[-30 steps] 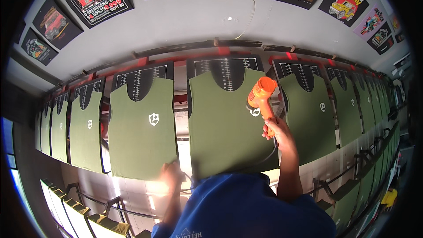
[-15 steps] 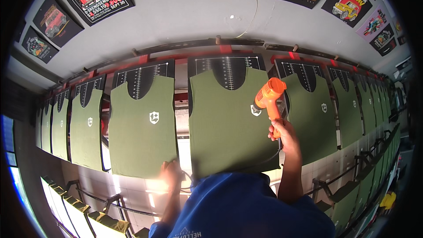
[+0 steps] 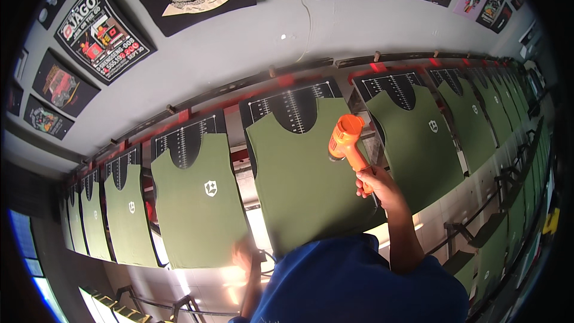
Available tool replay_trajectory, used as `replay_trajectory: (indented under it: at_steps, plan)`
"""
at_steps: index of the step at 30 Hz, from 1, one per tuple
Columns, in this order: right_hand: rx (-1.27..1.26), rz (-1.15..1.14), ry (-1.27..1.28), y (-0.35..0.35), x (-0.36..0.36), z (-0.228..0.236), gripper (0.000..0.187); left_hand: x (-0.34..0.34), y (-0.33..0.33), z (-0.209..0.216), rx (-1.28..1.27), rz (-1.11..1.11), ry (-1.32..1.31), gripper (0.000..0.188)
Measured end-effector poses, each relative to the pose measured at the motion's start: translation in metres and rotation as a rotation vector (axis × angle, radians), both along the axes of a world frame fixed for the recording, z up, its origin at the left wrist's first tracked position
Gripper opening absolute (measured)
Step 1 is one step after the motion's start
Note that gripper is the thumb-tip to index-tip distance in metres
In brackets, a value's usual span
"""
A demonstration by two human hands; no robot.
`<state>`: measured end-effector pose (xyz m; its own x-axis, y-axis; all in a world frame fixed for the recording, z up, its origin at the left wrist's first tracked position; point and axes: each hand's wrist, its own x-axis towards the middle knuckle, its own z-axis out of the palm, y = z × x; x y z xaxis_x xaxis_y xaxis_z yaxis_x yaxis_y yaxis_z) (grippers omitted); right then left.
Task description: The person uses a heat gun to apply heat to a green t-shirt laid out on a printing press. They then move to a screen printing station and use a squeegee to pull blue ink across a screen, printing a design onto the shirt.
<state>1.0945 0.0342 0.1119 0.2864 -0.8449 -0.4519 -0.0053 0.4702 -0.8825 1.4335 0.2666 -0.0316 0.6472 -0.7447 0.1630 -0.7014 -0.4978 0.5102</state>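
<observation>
My right hand point(image 3: 380, 186) is wrapped round the handle of an orange heat gun point(image 3: 348, 133). Its nozzle points down and to the left over the chest of a green shirt panel point(image 3: 305, 185), and the gun covers the spot where the neighbouring panels carry a small white shield print. A dark cord hangs from the handle. Lower left, my left hand point(image 3: 244, 255) is by the bottom edge of another green panel point(image 3: 197, 221), which shows its white print point(image 3: 210, 188). Motion blur and glare smear the left fingers. Part of a dark cord point(image 3: 268, 258) loops beside that hand.
Black boards with white ruler lines point(image 3: 291, 104) carry the panels in a long row to both sides. A dark rail point(image 3: 218, 90) runs behind them. More boards with green panels point(image 3: 487, 269) stand at the lower right. Printed posters point(image 3: 104, 33) hang on the grey wall.
The whole view has shifted and tilted, with the row now sloping down to the left. The heat gun stays in my right hand over the same panel; its print is now hidden.
</observation>
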Motion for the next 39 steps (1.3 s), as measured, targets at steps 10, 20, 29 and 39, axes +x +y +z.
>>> replay_trajectory:
  at_steps: [10, 20, 29, 39]
  plan:
    - [0.012, -0.027, 0.033, 0.008, 0.001, -0.001, 0.026, 0.002, 0.000, 0.004, 0.047, 0.011, -0.009, 0.021]
    - [-0.030, -0.020, 0.070, 0.014, 0.000, 0.008, 0.026, 0.002, 0.001, 0.008, 0.005, -0.078, 0.012, 0.031]
    - [0.080, 0.072, -0.055, -0.002, -0.017, 0.011, 0.023, 0.018, -0.011, 0.020, 0.207, -0.033, 0.190, 0.032]
    - [0.006, 0.029, -0.270, -0.059, -0.186, -0.006, 0.023, -0.079, -0.054, 0.047, 0.650, -0.641, 0.070, 0.023]
